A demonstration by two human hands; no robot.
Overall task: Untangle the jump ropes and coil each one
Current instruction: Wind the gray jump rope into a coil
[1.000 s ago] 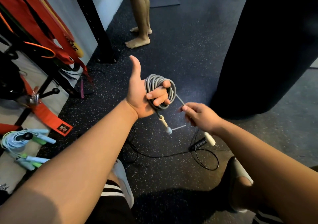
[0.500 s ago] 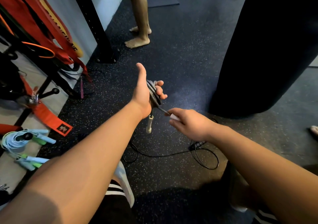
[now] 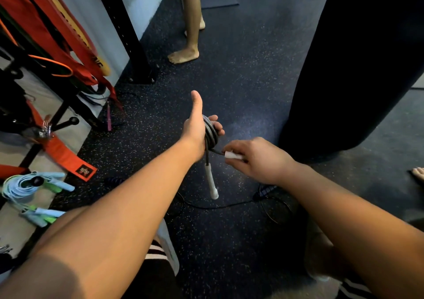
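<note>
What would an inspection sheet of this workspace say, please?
Surface: speckled dark floor.
Job's things: grey rope coiled, one handle hanging; black rope loose on floor; blue ropes coiled, left.
Clutter: red straps, left.
Grippers: left hand grips grey rope, thumb up; right hand pinches other handle.
Cables: nothing seen.
Surroundings: punching bag right, post, a person's bare feet ahead.
</note>
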